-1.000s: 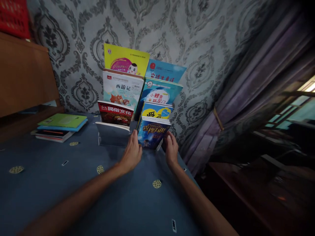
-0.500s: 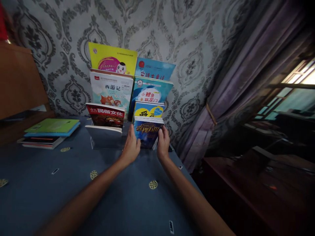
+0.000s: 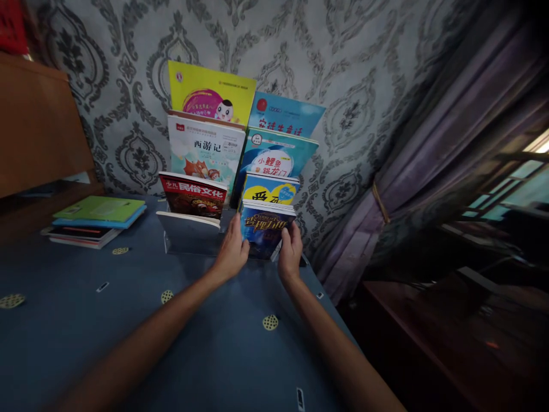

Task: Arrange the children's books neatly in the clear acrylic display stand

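Note:
A dark blue book [image 3: 266, 232] with gold lettering stands at the front of the right column of a tiered book rack [image 3: 189, 245]. My left hand [image 3: 233, 249] grips its left edge, thumb on the cover. On its right edge my right hand [image 3: 290, 252] is closed, thumb also in front. The fingers behind the cover are hidden. Right behind it show a yellow and blue book [image 3: 271, 189], a teal book [image 3: 278, 153] and a light blue book [image 3: 287, 113]. The left column holds a red-titled book [image 3: 195, 197], a white book [image 3: 206, 147] and a yellow-green book [image 3: 211, 91].
On the blue table [image 3: 128, 332], a stack of books [image 3: 99, 210] lies flat at the left, beside a brown wooden cabinet [image 3: 38, 126]. Patterned wallpaper rises behind the rack. A tied purple curtain [image 3: 364, 234] hangs at the right, near a dark red surface [image 3: 412, 326].
The whole scene sits slightly further right and higher in view, as the camera has turned a little. Both hands keep hold of the dark blue book, which stays in the rack.

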`<act>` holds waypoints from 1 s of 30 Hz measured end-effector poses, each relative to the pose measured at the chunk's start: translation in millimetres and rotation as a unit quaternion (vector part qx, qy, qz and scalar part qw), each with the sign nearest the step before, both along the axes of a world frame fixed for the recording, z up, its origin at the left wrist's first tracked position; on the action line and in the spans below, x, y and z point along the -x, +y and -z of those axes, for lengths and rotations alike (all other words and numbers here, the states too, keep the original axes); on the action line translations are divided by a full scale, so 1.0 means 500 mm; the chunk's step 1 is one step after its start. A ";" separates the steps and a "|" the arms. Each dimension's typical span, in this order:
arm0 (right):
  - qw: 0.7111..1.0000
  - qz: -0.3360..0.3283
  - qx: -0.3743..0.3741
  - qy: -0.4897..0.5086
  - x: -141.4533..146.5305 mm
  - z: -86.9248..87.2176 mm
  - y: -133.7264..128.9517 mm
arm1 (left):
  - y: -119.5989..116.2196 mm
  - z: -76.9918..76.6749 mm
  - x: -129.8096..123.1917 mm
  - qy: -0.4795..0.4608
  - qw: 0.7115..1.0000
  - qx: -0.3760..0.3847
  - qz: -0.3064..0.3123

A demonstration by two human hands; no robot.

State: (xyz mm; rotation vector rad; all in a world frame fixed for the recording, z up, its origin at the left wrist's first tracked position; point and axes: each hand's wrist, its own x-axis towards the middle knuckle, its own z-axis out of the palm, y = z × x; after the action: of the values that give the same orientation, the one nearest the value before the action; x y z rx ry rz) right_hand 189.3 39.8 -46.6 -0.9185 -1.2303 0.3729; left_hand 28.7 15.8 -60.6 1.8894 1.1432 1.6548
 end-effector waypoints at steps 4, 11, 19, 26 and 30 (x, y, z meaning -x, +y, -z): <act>1.000 -0.002 0.005 -0.001 0.001 0.003 0.001 | 0.001 -0.005 0.004 -0.004 1.000 -0.003 -0.002; 1.000 -0.018 0.001 0.015 0.004 0.013 0.004 | 0.001 -0.005 0.008 -0.002 1.000 -0.006 0.006; 0.999 -0.012 0.005 0.050 -0.002 -0.010 0.005 | 0.005 -0.017 0.005 -0.010 1.000 -0.002 -0.003; 0.998 -0.024 0.001 0.065 -0.007 -0.040 0.027 | 0.017 -0.034 0.007 -0.038 0.999 0.030 0.016; 0.998 -0.029 0.004 0.061 -0.005 -0.047 0.032 | 0.018 -0.036 0.009 -0.040 0.999 0.022 0.025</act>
State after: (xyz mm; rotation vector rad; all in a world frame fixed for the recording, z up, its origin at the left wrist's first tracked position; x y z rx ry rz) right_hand 192.0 55.8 -23.3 -0.8553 -1.1471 0.4736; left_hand 24.4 24.8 -42.4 1.7936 1.0838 1.6499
